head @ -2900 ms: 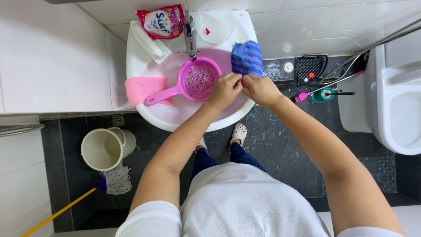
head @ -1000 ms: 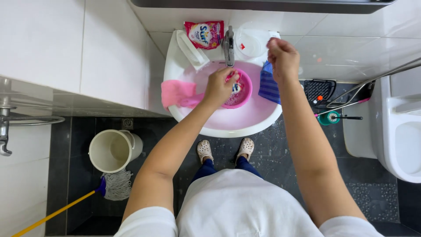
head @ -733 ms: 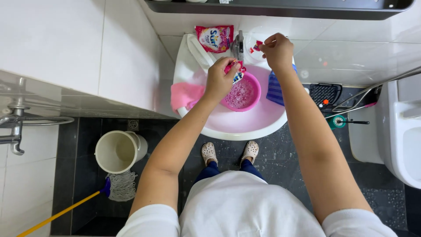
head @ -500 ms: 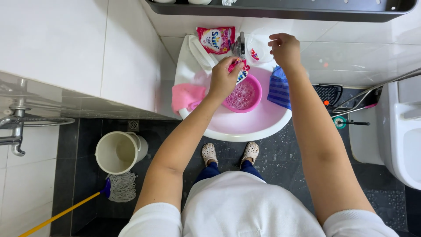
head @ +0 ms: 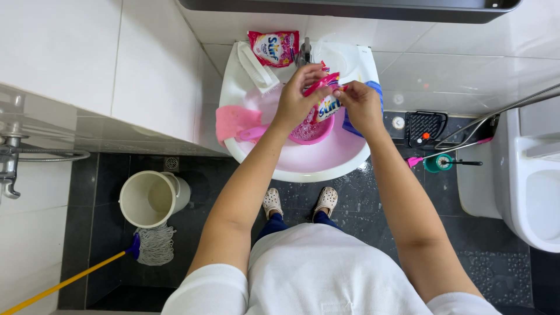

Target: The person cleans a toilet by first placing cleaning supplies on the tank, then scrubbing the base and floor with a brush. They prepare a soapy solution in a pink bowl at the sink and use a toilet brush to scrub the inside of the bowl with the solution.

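Both hands, left [head: 296, 100] and right [head: 363, 105], had come together, gripping a detergent sachet [head: 325, 100] over the pink dipper [head: 309, 129], apparently for tearing.

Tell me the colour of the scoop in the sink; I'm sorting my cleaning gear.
Pink, bowl and handle alike: the scoop shows in the head view.

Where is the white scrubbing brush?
In the head view, the white scrubbing brush lies on the sink rim at upper left, beside the pink soap packet.
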